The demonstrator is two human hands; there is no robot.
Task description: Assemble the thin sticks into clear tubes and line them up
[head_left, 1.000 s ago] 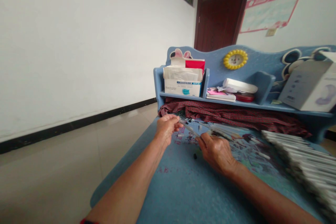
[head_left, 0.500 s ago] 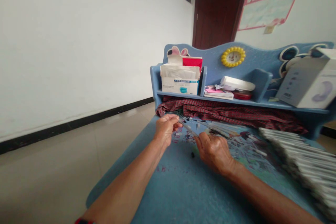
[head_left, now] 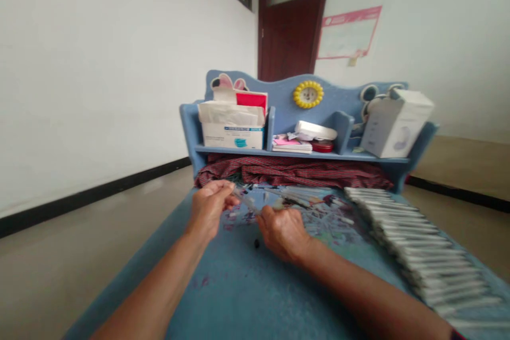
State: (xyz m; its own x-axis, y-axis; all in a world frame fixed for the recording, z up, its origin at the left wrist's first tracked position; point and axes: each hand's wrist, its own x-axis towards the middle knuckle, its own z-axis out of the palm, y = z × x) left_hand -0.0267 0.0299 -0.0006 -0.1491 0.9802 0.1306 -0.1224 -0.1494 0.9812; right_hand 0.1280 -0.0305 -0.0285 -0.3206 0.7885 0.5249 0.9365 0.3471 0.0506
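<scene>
Though blur softens detail, both hands pinch what looks like a clear tube.

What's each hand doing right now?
Left hand: closed, pinching a thin clear tube.
Right hand: closed, gripping the same tube nearer the person.

A slim, clear tube shows just below the centre of the frame, gripped toward both ends. It slants from upper left to lower right and looks straight (its ends are covered, so their shape cannot be told). The visible stretch is pale, see-through and blurred, its contents unclear.
</scene>
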